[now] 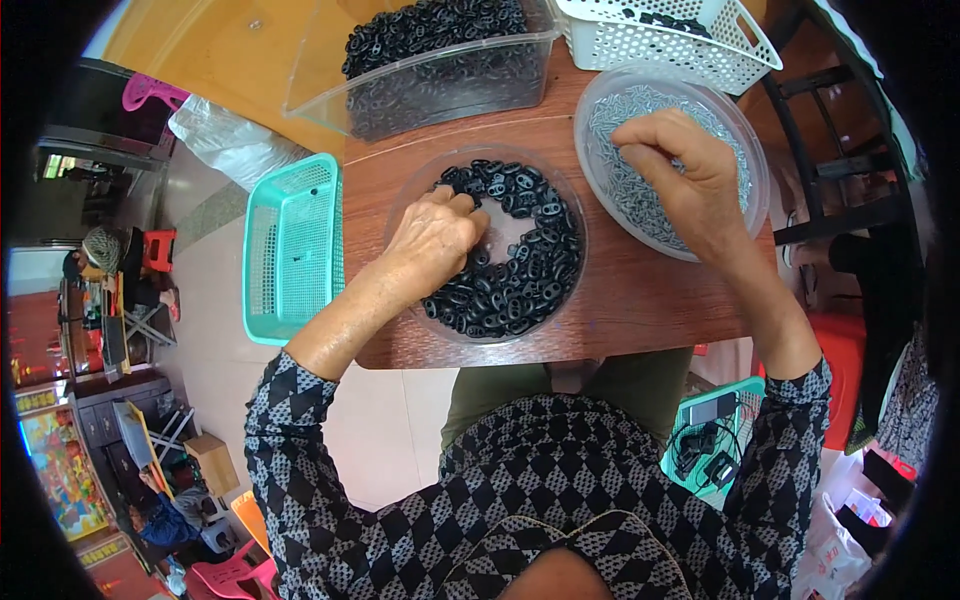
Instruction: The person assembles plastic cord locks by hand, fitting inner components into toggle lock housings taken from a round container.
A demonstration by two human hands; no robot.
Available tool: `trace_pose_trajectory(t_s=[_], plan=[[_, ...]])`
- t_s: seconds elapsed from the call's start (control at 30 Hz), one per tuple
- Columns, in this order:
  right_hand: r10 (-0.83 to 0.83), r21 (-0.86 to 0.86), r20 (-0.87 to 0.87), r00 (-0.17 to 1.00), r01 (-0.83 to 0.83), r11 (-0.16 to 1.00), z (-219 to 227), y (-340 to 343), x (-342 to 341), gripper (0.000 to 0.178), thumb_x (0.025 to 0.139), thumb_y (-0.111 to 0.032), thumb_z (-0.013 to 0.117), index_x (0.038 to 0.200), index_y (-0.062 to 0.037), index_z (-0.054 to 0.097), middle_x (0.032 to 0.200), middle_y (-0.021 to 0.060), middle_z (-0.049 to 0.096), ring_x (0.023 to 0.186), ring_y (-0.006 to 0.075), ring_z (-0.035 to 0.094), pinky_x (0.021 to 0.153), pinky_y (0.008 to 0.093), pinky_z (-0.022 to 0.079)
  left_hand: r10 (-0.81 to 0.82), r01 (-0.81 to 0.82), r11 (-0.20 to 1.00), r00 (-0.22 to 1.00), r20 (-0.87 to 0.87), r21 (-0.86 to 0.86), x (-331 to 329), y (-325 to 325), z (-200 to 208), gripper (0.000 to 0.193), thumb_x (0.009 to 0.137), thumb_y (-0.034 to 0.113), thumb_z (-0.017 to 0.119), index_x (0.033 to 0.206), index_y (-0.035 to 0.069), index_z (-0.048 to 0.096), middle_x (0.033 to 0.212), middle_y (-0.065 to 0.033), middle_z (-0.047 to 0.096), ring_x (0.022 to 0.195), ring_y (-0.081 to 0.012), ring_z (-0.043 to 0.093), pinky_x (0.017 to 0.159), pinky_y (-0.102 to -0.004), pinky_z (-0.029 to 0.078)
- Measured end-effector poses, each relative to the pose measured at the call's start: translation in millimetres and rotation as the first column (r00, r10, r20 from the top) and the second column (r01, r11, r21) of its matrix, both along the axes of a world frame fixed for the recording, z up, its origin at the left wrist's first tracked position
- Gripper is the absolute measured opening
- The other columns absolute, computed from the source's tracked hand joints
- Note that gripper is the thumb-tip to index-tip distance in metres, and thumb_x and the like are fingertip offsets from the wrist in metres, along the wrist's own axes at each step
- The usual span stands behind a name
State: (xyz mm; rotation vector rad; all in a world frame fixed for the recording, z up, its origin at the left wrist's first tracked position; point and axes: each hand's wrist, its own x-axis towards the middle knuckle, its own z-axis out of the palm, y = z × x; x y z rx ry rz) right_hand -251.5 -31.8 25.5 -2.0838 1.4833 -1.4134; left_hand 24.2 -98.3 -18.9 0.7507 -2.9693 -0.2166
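My left hand (430, 245) reaches into a round clear tray (507, 230), its fingers curled down among small black oval plastic pieces with two holes (540, 265). Its fingertips are hidden, so what they hold cannot be made out. The pieces form a ring around a bare patch of the tray's bottom. Over a second round clear tub (757, 150), filled with small silver screws (630, 190), my right hand (690, 175) has thumb and forefinger pinched together. Anything between them is too small or hidden to tell.
Behind the tray, a clear rectangular bin (450, 95) holds many more black pieces. A white perforated basket (640, 45) stands at the back right. Left of the wooden table (620, 320) is a turquoise basket (252, 250); another turquoise basket, lower right, holds adapters and cables (715, 440).
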Motion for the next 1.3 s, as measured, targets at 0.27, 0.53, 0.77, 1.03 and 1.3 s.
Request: trace_pose_trajectory(t_s=[0.27,0.53,0.77,1.03,1.3], plan=[[-0.001,-0.036,-0.084,0.996,-0.002,0.999,5,12,-7,0.007,0.076,0.002,0.064,0.083,-0.0002,0.062,0.074,0.0099,0.059,0.070,0.0236,0.057,0.062,0.0316,0.045,-0.099,0.101,0.992,0.995,0.027,-0.079,-12,5,2,0.015,0.061,-0.002,0.062,0.075,0.001,0.056,0.077,-0.0137,0.056,0.081,-0.0305,0.055,0.071,-0.0391,0.047],[-0.101,0.107,0.005,0.995,0.100,0.989,-8,23,-35,0.010,0.076,0.001,0.065,0.085,-0.0026,0.066,0.077,0.0091,0.064,0.073,0.0244,0.059,0.066,0.0318,0.047,0.043,-0.044,0.992,0.999,0.012,0.122,-10,7,-5,0.019,0.065,-0.002,0.060,0.082,0.005,0.055,0.080,-0.0146,0.057,0.079,-0.0342,0.055,0.068,-0.0445,0.044],[-0.121,0.078,-0.314,0.942,0.152,0.985,-30,-4,-30,0.009,0.073,-0.006,0.064,0.082,-0.0066,0.068,0.075,0.0107,0.062,0.076,0.0296,0.058,0.070,0.0400,0.046,0.178,-0.130,0.977,0.936,-0.305,0.171,-8,26,26,0.013,0.072,-0.002,0.063,0.083,0.003,0.059,0.078,-0.0104,0.054,0.078,-0.0311,0.055,0.068,-0.0408,0.044],[-0.104,0.086,-0.568,0.816,0.185,0.979,-59,-50,-17,0.011,0.070,-0.002,0.064,0.079,-0.0083,0.068,0.075,0.0106,0.059,0.080,0.0296,0.056,0.069,0.0406,0.047,0.607,-0.263,0.720,0.686,-0.401,0.642,-12,52,25,0.010,0.077,-0.007,0.063,0.082,0.002,0.060,0.078,-0.0032,0.056,0.069,-0.0132,0.056,0.062,-0.0262,0.046],[-0.053,0.060,-0.618,0.785,0.114,0.992,-45,-47,-24,0.010,0.069,-0.002,0.065,0.076,-0.0087,0.068,0.073,0.0096,0.055,0.079,0.0294,0.053,0.068,0.0412,0.046,0.804,0.009,0.367,0.499,-0.322,0.930,-7,60,23,0.013,0.078,-0.009,0.062,0.088,-0.001,0.060,0.080,-0.0008,0.058,0.069,-0.0068,0.056,0.060,-0.0207,0.048]])
